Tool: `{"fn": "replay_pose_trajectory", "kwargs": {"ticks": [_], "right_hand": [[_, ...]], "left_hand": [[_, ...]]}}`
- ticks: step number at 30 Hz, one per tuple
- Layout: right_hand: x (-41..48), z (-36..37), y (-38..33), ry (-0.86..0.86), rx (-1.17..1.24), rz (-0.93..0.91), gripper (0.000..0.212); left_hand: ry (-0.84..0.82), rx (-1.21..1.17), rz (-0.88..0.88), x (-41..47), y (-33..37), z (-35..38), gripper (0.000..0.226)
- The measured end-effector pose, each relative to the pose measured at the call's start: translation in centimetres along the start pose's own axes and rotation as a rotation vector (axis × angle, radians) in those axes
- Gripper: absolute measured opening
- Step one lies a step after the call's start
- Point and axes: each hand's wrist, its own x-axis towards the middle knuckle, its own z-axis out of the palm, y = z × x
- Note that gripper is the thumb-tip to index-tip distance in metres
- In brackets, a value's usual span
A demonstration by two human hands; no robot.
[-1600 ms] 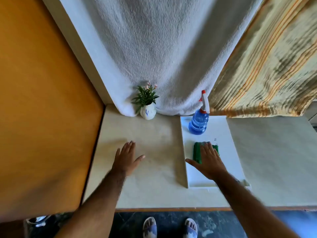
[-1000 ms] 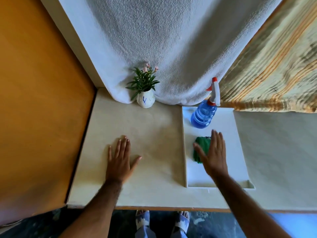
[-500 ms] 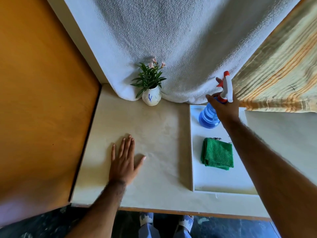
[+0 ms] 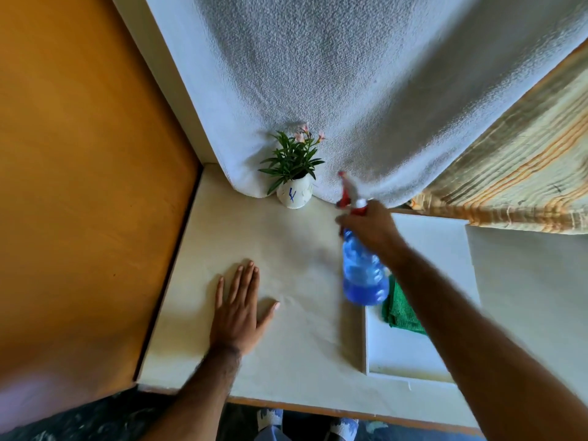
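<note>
Spray bottle (image 4: pixel 364 275): clear blue, blue liquid in its lower part, red-and-white trigger head. Held in the air over the left edge of the white tray (image 4: pixel 445 243); blurred.
White tray: holds a folded green cloth (image 4: pixel 399 310), partly hidden by the forearm.
Vase (image 4: pixel 294 194): white, with a green plant and pink flowers; left of the tray's far corner.
Right hand (image 4: pixel 370 226): fingers curled round the bottle's neck.
Left hand (image 4: pixel 237 310): flat on the table (image 4: pixel 286 237), fingers straight, thumb spread, well left of the tray.
</note>
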Motion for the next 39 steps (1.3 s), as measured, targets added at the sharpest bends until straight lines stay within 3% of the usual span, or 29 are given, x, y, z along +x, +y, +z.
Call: {"fn": "replay_pose_trajectory", "kwargs": {"ticks": [4,9,13,18,30,33,39], "right_hand": [[-1.0,4.9,0.4,-0.126,-0.124,0.105,0.018],[-0.5,7.7,0.1,-0.103,-0.201,0.114,0.015],[0.1,8.4,-0.2,-0.030,-0.281,0.157,0.026],[0.5,8.4,-0.5,0.050,-0.239,0.161,0.025],[0.0,8.4,0.2,-0.008,-0.203,0.239,0.010],[-0.6,7.2,0.1,0.075,-0.102,0.181,0.008],[-0.7,0.9,-1.8,0.397,0.158,-0.041,0.017]], "left_hand": [[0.064,-0.016,0.012,0.1,0.2,-0.1,0.087],[0.110,-0.036,0.012,0.1,0.2,0.0,0.085],[0.134,-0.034,0.020,-0.1,0.4,0.1,0.084],[0.140,-0.024,0.021,-0.1,0.1,0.2,0.085],[0.148,-0.032,0.024,0.0,0.1,0.0,0.084],[0.148,-0.033,0.021,-0.1,0.1,-0.1,0.084],[0.114,-0.029,0.014,0.0,0.2,-0.3,0.086]]}}
